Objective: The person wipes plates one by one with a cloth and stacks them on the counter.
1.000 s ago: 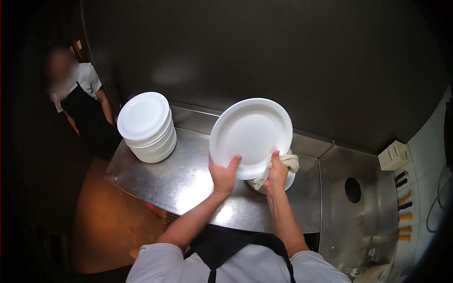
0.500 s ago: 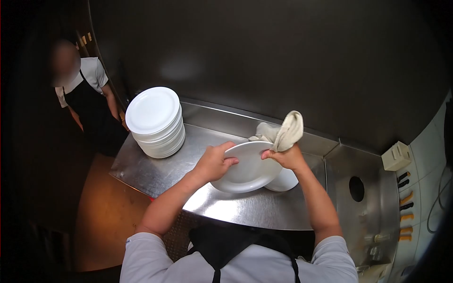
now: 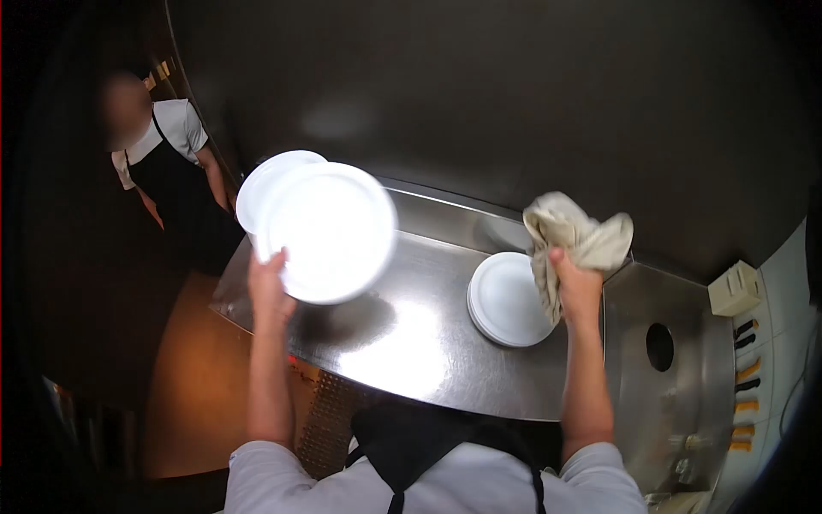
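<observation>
My left hand (image 3: 271, 287) grips a white plate (image 3: 330, 231) by its near-left edge, thumb on top. That plate is held in front of a tall stack of white plates (image 3: 272, 176) at the left end of the counter and hides most of it. In my right hand (image 3: 575, 287) a cream cloth (image 3: 575, 236) is bunched up. Just left of the cloth, a shorter stack of white plates (image 3: 511, 300) rests on the steel counter, its right edge partly covered by the cloth.
The steel counter (image 3: 342, 343) has a raised back edge against a dark wall. To the right is a steel surface with a dark round hole (image 3: 659, 347), a beige box (image 3: 734, 289) and several knives (image 3: 747, 368). A person in a black apron (image 3: 181, 188) stands at the far left.
My left hand has carried the plate leftward to the tall stack. My right hand has let go of the plate and moved right with the cloth, uncovering the shorter stack.
</observation>
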A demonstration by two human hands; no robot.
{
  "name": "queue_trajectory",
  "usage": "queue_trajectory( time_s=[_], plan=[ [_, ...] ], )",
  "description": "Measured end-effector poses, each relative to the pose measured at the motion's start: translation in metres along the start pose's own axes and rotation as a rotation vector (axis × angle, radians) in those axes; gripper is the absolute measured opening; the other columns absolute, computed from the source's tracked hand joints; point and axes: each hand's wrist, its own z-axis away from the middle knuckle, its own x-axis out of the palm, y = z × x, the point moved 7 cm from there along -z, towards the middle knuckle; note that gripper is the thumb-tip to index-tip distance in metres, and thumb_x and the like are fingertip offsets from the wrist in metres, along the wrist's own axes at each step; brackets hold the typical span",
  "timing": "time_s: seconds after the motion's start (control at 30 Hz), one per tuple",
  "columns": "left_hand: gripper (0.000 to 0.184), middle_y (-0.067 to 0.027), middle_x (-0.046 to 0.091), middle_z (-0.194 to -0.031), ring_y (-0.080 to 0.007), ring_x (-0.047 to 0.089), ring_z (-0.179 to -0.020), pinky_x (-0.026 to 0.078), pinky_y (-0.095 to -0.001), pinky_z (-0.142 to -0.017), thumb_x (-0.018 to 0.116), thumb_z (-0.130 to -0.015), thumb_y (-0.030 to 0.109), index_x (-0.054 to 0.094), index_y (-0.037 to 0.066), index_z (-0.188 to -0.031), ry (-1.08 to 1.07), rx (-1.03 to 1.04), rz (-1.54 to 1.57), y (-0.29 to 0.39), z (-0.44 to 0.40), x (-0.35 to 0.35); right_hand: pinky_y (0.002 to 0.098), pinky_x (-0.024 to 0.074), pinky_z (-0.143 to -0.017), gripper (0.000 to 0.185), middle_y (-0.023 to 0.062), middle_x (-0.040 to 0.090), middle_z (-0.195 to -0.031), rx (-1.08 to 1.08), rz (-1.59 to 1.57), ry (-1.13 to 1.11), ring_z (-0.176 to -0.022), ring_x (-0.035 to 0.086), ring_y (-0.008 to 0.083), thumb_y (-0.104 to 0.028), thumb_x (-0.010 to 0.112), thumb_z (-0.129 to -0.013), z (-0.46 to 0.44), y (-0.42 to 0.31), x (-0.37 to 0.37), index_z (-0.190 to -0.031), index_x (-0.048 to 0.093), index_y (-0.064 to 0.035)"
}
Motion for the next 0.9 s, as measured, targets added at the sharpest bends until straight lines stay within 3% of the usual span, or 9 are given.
queue_trajectory(
  time_s=[0.1,0.17,0.4,0.63,0.67,0.77,0.83,0.87,0.9],
  plan=[
    [0.059,-0.0196,0.052,-0.135,-0.0334,0.055,-0.12,0.046,-0.0441,-0.104,0.044,-0.084,-0.012,0.039,-0.001,-0.142,0.144,0.08,0.151,0.032,-0.038,-0.039,0.0288,0.052,-0.084,0.052,0.0081,0.065,-0.111,0.281,-0.113,0.071,-0.095,0.063,0.0162,-0.026,0.078,-0.085,0.028,0.058,-0.026,-0.122,0.057,0.0026],
    [0.062,-0.0201,0.052,-0.134,-0.0347,0.055,-0.12,0.048,-0.0446,-0.103,0.044,-0.081,-0.013,0.039,-0.001,-0.142,0.297,0.155,0.115,0.037,-0.055,-0.063,0.0291,0.0515,-0.086,0.053,0.0087,0.065,-0.112,0.266,-0.234,0.087,-0.098,0.062,0.0168,-0.027,0.078,-0.085,0.041,0.064,-0.02,-0.124,0.056,0.0026],
    [0.054,-0.0196,0.055,-0.13,-0.0338,0.059,-0.115,0.053,-0.0445,-0.094,0.048,-0.08,-0.008,0.045,-0.002,-0.134,0.498,0.15,0.008,0.025,-0.096,-0.1,0.0308,0.0512,-0.09,0.053,0.0098,0.063,-0.118,0.377,-0.339,0.128,-0.104,0.062,0.0188,-0.024,0.076,-0.087,0.056,0.097,-0.03,-0.128,0.054,0.0026],
    [0.055,-0.0202,0.057,-0.13,-0.0329,0.058,-0.116,0.044,-0.0383,-0.102,0.051,-0.081,-0.005,0.042,-0.007,-0.136,0.421,0.256,-0.223,0.003,-0.121,-0.056,0.031,0.0502,-0.09,0.055,0.0098,0.062,-0.121,0.337,-0.261,0.103,-0.105,0.061,0.0187,-0.026,0.074,-0.089,0.059,0.113,-0.041,-0.13,0.052,0.0033],
    [0.066,-0.023,0.051,-0.137,-0.0318,0.057,-0.118,0.041,-0.0374,-0.104,0.051,-0.08,-0.005,0.032,-0.008,-0.143,0.389,0.234,-0.247,-0.002,-0.129,-0.055,0.0307,0.0499,-0.09,0.055,0.0098,0.062,-0.121,0.346,-0.25,0.114,-0.105,0.061,0.0186,-0.026,0.074,-0.089,0.06,0.115,-0.043,-0.13,0.052,0.0035],
    [0.075,-0.0254,0.044,-0.143,-0.0295,0.053,-0.123,0.04,-0.0381,-0.105,0.057,-0.084,0.0,0.019,-0.006,-0.149,0.58,0.219,-0.301,-0.004,-0.129,-0.055,0.0301,0.049,-0.091,0.052,0.0098,0.062,-0.12,0.357,-0.198,0.159,-0.106,0.06,0.0183,-0.027,0.072,-0.091,0.061,0.119,-0.048,-0.129,0.053,0.0038],
    [0.083,-0.0262,0.038,-0.146,-0.0283,0.047,-0.128,0.039,-0.0388,-0.106,0.062,-0.09,0.009,0.009,-0.004,-0.152,0.51,0.193,-0.21,-0.004,-0.138,-0.065,0.0299,0.0483,-0.091,0.049,0.0097,0.062,-0.12,0.34,-0.118,0.233,-0.106,0.06,0.0181,-0.028,0.07,-0.093,0.063,0.128,-0.06,-0.127,0.055,0.004],
    [0.082,-0.0253,0.04,-0.144,-0.028,0.048,-0.127,0.039,-0.0389,-0.106,0.062,-0.092,0.014,0.009,-0.002,-0.153,0.562,0.367,-0.42,0.009,-0.123,-0.056,0.0315,0.0458,-0.095,0.048,0.0085,0.062,-0.12,0.413,-0.101,0.274,-0.109,0.058,0.0186,-0.028,0.069,-0.094,0.064,0.137,-0.063,-0.127,0.055,0.0042],
    [0.082,-0.0245,0.042,-0.143,-0.0277,0.048,-0.126,0.039,-0.039,-0.106,0.063,-0.095,0.018,0.01,-0.001,-0.153,0.599,0.549,-0.628,0.026,-0.1,-0.043,0.033,0.0453,-0.096,0.049,0.0099,0.062,-0.121,0.325,0.059,0.29,-0.11,0.058,0.021,-0.029,0.069,-0.093,0.061,0.136,-0.067,-0.127,0.056,0.0036]
  ],
)
